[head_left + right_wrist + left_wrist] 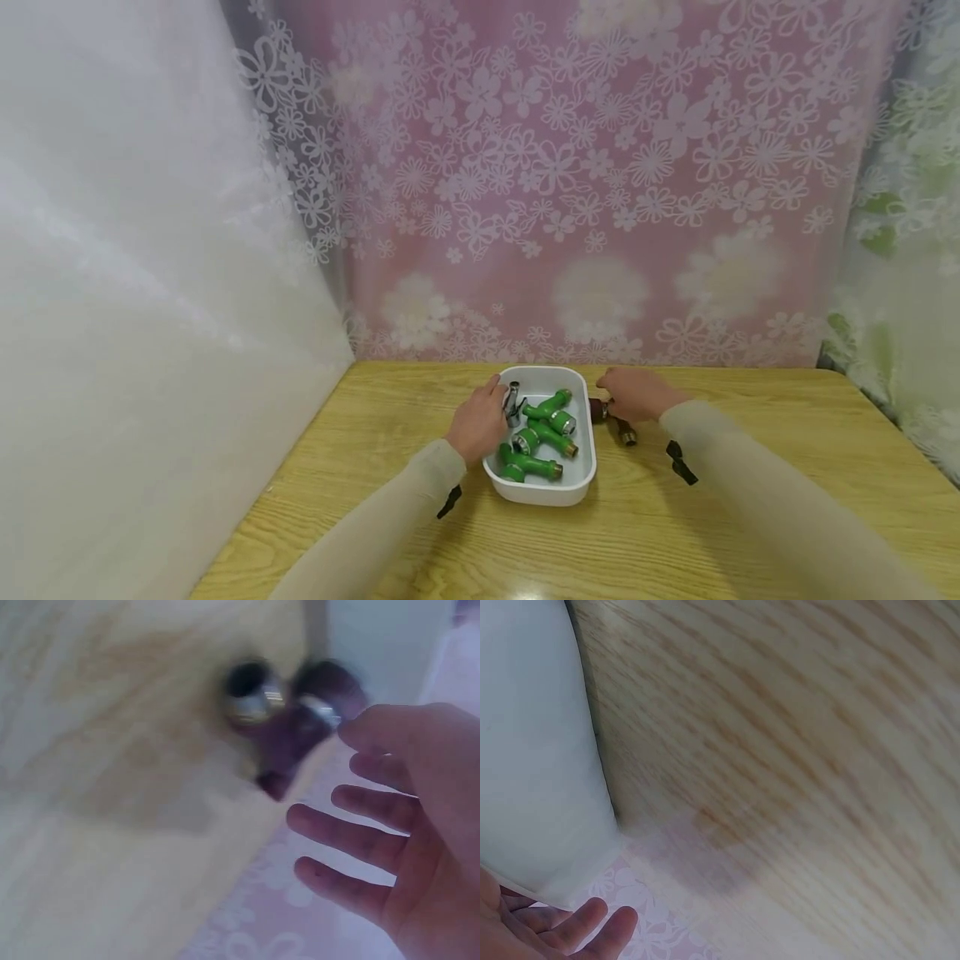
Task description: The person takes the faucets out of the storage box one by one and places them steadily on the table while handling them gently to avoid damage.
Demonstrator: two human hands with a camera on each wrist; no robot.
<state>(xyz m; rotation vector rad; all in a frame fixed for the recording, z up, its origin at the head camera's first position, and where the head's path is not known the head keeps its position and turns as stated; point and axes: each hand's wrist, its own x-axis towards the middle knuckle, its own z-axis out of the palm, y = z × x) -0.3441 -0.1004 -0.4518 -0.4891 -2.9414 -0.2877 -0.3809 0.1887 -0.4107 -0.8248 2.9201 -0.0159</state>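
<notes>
A white tub stands on the table, with my left hand resting at its left rim. In the left wrist view, the left fingers extend loosely beside the white wall. Inside lie green Y-shaped pipe fittings with metal ends and a small silver tap-like piece. To the right of the tub my right hand hovers by a dark red Y-shaped pipe fitting. In the right wrist view, that hand's fingers are spread and fairly straight, the thumb near the blurred fitting; whether they touch is unclear.
The wood-grain table extends on both sides of the tub. Behind it hangs a pink flowered curtain. A pale sheet borders the left side, and a green-patterned curtain borders the right.
</notes>
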